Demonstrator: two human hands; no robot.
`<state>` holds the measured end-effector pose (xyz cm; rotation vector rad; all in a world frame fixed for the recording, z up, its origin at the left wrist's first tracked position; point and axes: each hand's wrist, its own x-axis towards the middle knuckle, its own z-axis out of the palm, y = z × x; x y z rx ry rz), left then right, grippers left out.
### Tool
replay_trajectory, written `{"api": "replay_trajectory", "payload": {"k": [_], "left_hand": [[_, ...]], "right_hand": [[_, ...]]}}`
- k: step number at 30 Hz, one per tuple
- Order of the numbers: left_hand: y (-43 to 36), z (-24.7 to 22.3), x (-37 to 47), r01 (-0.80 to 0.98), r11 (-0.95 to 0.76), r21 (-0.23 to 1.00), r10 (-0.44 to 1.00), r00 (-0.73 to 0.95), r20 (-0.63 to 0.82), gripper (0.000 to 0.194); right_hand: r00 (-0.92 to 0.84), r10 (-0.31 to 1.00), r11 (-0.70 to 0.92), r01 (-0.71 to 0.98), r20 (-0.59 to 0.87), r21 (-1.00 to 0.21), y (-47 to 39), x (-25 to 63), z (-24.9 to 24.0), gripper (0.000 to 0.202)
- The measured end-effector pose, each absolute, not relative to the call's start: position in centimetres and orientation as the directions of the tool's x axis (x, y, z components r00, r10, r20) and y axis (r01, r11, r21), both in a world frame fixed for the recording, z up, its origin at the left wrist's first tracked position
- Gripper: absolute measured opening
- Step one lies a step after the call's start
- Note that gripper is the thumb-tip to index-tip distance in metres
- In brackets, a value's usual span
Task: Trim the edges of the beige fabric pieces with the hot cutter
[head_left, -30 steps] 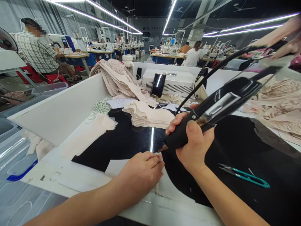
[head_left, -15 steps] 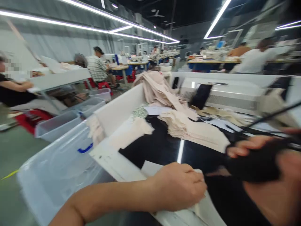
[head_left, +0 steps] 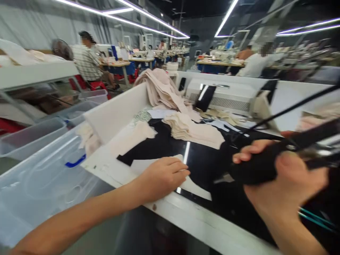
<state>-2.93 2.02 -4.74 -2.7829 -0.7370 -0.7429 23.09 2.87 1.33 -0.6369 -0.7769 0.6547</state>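
Observation:
My left hand (head_left: 164, 175) is closed, its fingertips on a thin white piece (head_left: 198, 189) that lies on the glossy black surface (head_left: 204, 166) near the table's front edge. Whether the piece is paper or cloth I cannot tell. My right hand (head_left: 287, 184) is wrapped around a bulky black tool (head_left: 255, 168). The tool's kind does not show clearly. Beyond my hands, a stack of cream fabric pieces (head_left: 196, 130) rests on the black surface. Another cream piece (head_left: 130, 138) lies to its left.
A white raised wall (head_left: 117, 109) borders the table, with pinkish cloth (head_left: 156, 85) draped over its corner. Clear plastic bins (head_left: 42, 187) stand to the left. A black rod (head_left: 292, 106) slants in from the right. A seated person (head_left: 86, 60) works farther back.
The view has shifted to the right. My left hand has moved off the front edge onto the black surface, where the white piece now lies flatter. My right hand keeps hold of the black tool.

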Motion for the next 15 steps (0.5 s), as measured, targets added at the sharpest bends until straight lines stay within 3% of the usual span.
{"api": "replay_trajectory", "payload": {"k": [5, 15], "left_hand": [[0.5, -5.4, -2.2, 0.376, -0.927, 0.011, 0.31, 0.746, 0.589, 0.019], [0.1, -5.7, -0.7, 0.366, -0.929, -0.053, 0.285, 0.8, 0.527, 0.017]], "right_hand": [[0.479, 0.692, 0.664, -0.127, 0.54, -0.737, 1.8, 22.5, 1.3, 0.045], [0.451, 0.708, 0.673, -0.198, 0.543, -0.713, 0.4, 21.8, 0.8, 0.054]]}}
